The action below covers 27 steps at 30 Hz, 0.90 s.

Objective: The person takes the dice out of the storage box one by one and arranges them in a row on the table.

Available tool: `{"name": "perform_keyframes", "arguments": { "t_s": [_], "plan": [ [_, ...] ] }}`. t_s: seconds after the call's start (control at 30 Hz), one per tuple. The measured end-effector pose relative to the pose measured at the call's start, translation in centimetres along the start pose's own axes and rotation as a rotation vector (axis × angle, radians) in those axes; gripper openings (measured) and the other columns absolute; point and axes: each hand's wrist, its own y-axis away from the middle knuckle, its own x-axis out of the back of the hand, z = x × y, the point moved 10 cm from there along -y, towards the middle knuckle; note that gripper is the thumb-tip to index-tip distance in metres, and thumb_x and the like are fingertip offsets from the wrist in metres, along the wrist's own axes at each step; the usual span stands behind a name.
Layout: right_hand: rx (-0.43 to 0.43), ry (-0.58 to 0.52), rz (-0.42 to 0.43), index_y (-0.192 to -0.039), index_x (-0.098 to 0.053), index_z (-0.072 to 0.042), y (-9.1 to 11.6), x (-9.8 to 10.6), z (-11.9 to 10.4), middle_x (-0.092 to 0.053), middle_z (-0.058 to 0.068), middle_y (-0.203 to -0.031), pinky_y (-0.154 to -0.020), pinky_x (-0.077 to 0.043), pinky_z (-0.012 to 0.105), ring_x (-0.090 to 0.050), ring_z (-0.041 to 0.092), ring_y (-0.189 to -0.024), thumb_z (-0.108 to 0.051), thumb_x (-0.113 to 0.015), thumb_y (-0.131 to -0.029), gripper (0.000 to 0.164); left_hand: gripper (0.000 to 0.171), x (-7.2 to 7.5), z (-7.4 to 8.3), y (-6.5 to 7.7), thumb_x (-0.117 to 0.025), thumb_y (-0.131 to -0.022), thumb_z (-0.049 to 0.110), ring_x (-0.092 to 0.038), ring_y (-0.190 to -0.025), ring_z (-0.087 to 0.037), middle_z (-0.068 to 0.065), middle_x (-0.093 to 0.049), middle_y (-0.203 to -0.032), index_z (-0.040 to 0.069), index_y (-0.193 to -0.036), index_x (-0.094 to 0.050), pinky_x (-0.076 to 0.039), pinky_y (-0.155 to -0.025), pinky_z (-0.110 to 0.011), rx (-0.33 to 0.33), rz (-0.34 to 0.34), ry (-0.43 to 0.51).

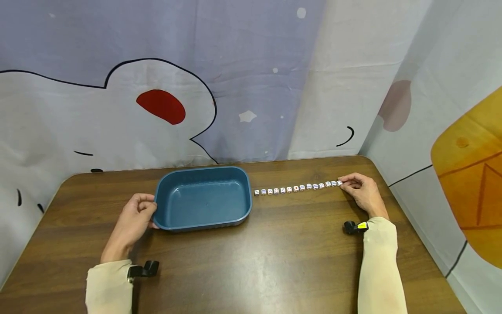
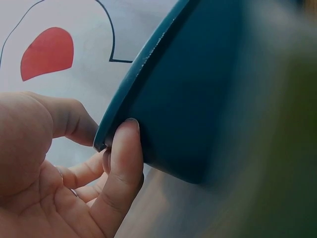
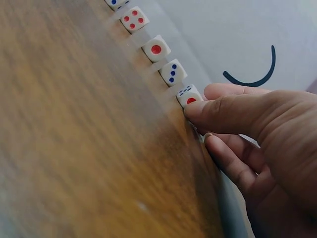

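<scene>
A row of several white dice [image 1: 296, 189] with red and blue pips runs across the table from the basin toward the right. At its right end, my right hand [image 1: 364, 192] pinches the last die [image 3: 188, 95] between thumb and fingers. My left hand [image 1: 133, 218] grips the left rim of a blue-green plastic basin [image 1: 204, 226]. In the left wrist view, thumb and fingers close on either side of the basin's rim [image 2: 133, 74]. The inside of the basin shows only its bare bottom.
The brown wooden table [image 1: 251, 270] reaches back to a patterned cloth [image 1: 251, 87] hanging behind it. Another stretch of cloth [image 1: 423, 183] hangs along the right edge. Each wrist wears a small black camera [image 1: 150, 268] on a strap.
</scene>
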Motion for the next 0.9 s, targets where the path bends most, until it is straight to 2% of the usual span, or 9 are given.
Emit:
{"name": "perform_keyframes", "arguments": {
  "t_s": [0.2, 0.4, 0.5, 0.63, 0.77, 0.9],
  "plan": [
    [-0.043, -0.003, 0.006, -0.110, -0.068, -0.009, 0.5, 0.4, 0.3, -0.070, 0.015, -0.101, -0.066, -0.049, 0.009, -0.064, -0.001, -0.080, -0.012, -0.070, -0.088, 0.023, 0.038, -0.1, -0.1, 0.0, -0.039, -0.102, 0.019, -0.060, -0.064, -0.013, -0.017, -0.057, -0.098, -0.005, -0.131, -0.036, -0.058, -0.060, -0.030, 0.001, -0.001, -0.009],
    [-0.034, -0.030, 0.023, -0.114, -0.067, -0.007, 0.6, 0.7, 0.8, -0.068, 0.017, -0.106, -0.072, -0.048, 0.004, -0.064, 0.004, -0.087, -0.009, -0.064, -0.092, 0.023, 0.038, -0.3, -0.1, -0.2, -0.039, -0.102, 0.019, -0.060, -0.064, -0.013, -0.016, -0.057, -0.097, -0.005, -0.131, -0.035, -0.058, -0.060, -0.030, -0.007, -0.004, 0.003],
    [-0.008, -0.023, 0.025, -0.116, -0.065, -0.005, 0.5, 0.8, 0.9, -0.067, 0.019, -0.109, -0.075, -0.046, 0.002, -0.061, -0.003, -0.087, -0.008, -0.059, -0.094, 0.023, 0.040, -0.5, -0.1, -0.6, -0.039, -0.102, 0.019, -0.060, -0.064, -0.012, -0.015, -0.058, -0.096, -0.006, -0.132, -0.034, -0.058, -0.060, -0.030, -0.008, -0.010, 0.016],
    [-0.021, 0.005, 0.032, -0.116, -0.064, -0.004, 0.5, 0.9, 1.0, -0.068, 0.019, -0.109, -0.074, -0.044, 0.000, -0.056, -0.012, -0.084, -0.012, -0.054, -0.097, 0.023, 0.040, -0.9, -0.1, -0.7, -0.040, -0.102, 0.019, -0.061, -0.065, -0.013, -0.017, -0.058, -0.098, -0.006, -0.133, -0.035, -0.058, -0.061, -0.030, -0.007, -0.016, 0.019],
    [-0.041, 0.038, 0.038, -0.116, -0.064, -0.005, 0.4, 0.8, 0.5, -0.069, 0.016, -0.106, -0.072, -0.044, 0.003, -0.056, -0.011, -0.082, -0.013, -0.052, -0.097, 0.024, 0.040, -1.1, -0.1, -0.7, -0.040, -0.102, 0.020, -0.061, -0.066, -0.013, -0.019, -0.057, -0.100, -0.006, -0.132, -0.035, -0.059, -0.061, -0.030, -0.008, -0.016, 0.019],
    [-0.027, 0.056, 0.042, -0.116, -0.064, -0.005, 0.2, 1.0, -0.5, -0.069, 0.016, -0.103, -0.069, -0.045, 0.006, -0.058, -0.007, -0.080, -0.014, -0.050, -0.098, 0.024, 0.041, -1.3, 0.0, -0.7, -0.041, -0.103, 0.021, -0.060, -0.067, -0.013, -0.020, -0.057, -0.103, -0.006, -0.133, -0.034, -0.059, -0.062, -0.030, -0.009, -0.029, 0.032]
  ]
}}
